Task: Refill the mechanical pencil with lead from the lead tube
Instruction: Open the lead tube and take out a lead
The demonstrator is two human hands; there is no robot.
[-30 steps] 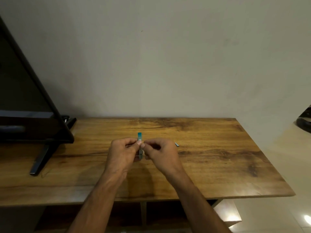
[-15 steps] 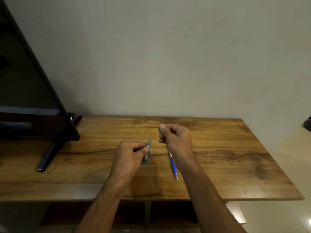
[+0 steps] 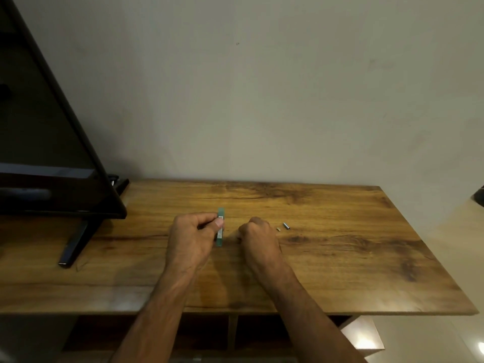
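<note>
Left hand (image 3: 192, 235) pinches the green lead tube (image 3: 220, 227) between thumb and fingers — tube near upright over the wooden table (image 3: 340, 258).
Right hand (image 3: 258, 238) is curled into a fist just beside the tube; can't tell whether it holds the pencil — none visible. 2 small parts, a tan bit (image 3: 278, 228) and a metal cap (image 3: 286, 226), lie on the table right of the fist.

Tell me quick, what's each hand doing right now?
Left hand: closed, pinching the green lead tube.
Right hand: closed in a fist; whether it holds anything cannot be told, and no pencil shows.
</note>
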